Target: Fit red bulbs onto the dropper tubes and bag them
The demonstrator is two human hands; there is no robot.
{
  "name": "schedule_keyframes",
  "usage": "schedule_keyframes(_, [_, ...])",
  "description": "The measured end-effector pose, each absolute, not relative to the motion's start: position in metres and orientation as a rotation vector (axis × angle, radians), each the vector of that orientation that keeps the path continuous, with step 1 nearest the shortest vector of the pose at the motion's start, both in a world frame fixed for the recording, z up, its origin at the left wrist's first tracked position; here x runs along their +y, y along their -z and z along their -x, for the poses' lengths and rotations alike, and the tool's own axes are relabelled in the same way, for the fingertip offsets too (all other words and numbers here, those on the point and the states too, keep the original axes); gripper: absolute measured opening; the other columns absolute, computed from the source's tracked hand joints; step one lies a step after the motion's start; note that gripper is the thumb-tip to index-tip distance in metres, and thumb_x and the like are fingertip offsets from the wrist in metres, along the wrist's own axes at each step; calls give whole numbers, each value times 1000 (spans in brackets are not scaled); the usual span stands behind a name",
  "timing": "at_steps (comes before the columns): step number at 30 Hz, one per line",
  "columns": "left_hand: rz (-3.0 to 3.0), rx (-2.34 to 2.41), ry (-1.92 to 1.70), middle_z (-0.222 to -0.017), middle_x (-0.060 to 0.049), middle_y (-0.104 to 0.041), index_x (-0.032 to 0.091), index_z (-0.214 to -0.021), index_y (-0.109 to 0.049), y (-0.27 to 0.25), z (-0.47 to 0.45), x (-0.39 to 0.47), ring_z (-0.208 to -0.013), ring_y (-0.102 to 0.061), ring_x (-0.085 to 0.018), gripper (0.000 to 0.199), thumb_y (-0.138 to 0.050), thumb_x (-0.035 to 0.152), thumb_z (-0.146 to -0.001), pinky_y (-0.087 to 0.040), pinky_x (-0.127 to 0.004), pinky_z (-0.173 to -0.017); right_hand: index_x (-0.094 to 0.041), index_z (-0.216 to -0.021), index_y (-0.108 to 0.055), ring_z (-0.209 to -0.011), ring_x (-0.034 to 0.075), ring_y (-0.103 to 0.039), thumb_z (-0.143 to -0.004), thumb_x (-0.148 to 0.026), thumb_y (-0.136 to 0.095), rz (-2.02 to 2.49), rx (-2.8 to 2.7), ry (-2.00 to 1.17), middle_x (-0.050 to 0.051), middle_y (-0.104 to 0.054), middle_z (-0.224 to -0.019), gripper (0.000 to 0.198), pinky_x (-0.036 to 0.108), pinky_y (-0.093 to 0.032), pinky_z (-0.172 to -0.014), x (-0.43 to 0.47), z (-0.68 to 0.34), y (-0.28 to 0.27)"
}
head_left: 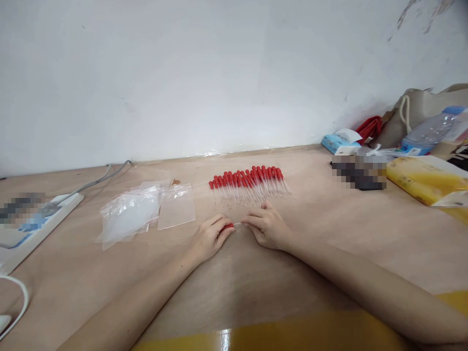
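My left hand [213, 236] pinches the red rubber bulb of a dropper [229, 225] low over the table. The fingertips of my right hand [268, 228] are closed on the thin clear tube at its other end, so the dropper lies level between both hands. Just beyond them, several more droppers [248, 181] form a row, red bulbs toward the wall and slim clear tubes toward me. Left of the row is a single clear zip bag [178, 207], beside a loose pile of zip bags [127, 214].
A power strip [44, 234] with a grey cable [97, 181] sits at the left. To the right are a dark blurred object [360, 174], a yellow tissue pack [426, 179], a blue pack [338, 144] and a plastic bottle [429, 130]. A white wall [175, 83] stands behind the table.
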State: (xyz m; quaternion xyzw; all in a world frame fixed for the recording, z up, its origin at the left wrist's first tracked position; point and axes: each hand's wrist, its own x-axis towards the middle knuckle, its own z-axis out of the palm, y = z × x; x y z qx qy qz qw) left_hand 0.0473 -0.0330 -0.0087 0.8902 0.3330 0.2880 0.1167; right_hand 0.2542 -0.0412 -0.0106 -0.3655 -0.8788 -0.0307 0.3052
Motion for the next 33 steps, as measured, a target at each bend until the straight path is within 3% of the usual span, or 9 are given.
schedule_keyframes(11, [-2697, 876, -725, -80, -4, -55, 16, -87, -54, 10, -48, -33, -70, -52, -13, 17, -40, 25, -89, -44, -24, -64, -17, -82, -61, -56, 11, -44, -79, -12, -42, 972, -2349, 52, 2, -62, -69, 20, 30, -23, -66, -45, -246, 16])
schedule_keyframes(18, [-2853, 929, -820, -90, -5, -61, 19, -98, -56, 7, -41, -24, -83, -56, -17, 18, -43, 27, -87, -43, -31, -77, -17, -90, -59, -79, 16, -54, -84, -14, -39, 1033, -2374, -124, 6, -60, -84, 21, 28, -36, -70, -49, -244, 3])
schedule_keyframes(21, [-2851, 1187, -954, -100, -7, -60, 21, -107, -54, 3, -31, -18, -95, -53, -21, 26, -48, 33, -84, -40, -36, -83, -17, -98, -57, -86, 16, -54, -84, -12, -37, 1083, -2302, -216, 8, -60, -92, 25, 28, -40, -73, -46, -249, -5])
schedule_keyframes(25, [-2757, 1739, -1012, -110, -11, -56, 18, -109, -55, 4, -8, -4, -103, -49, -28, 34, -47, 38, -83, -35, -43, -88, -14, -99, -56, -74, 15, -56, -81, -15, -41, 1297, -2032, -207, 7, -62, -84, 24, 26, -41, -65, -21, -262, -12])
schedule_keyframes(28, [-2659, 2035, -900, -117, -15, -52, 17, -113, -53, 10, 7, 7, -109, -44, -32, 40, -44, 41, -83, -32, -46, -90, -15, -93, -58, -68, 15, -56, -78, -17, -43, 1522, -1826, -83, 5, -63, -75, 21, 27, -38, -63, 5, -267, -17])
schedule_keyframes(33, [-2499, 2272, -553, -123, -20, -46, 10, -120, -46, 18, 17, 16, -115, -40, -35, 54, -37, 48, -83, -30, -48, -92, -18, -84, -61, -73, 19, -57, -78, -19, -41, 1743, -1660, 108, 6, -65, -78, 20, 34, -32, -72, 38, -260, -15])
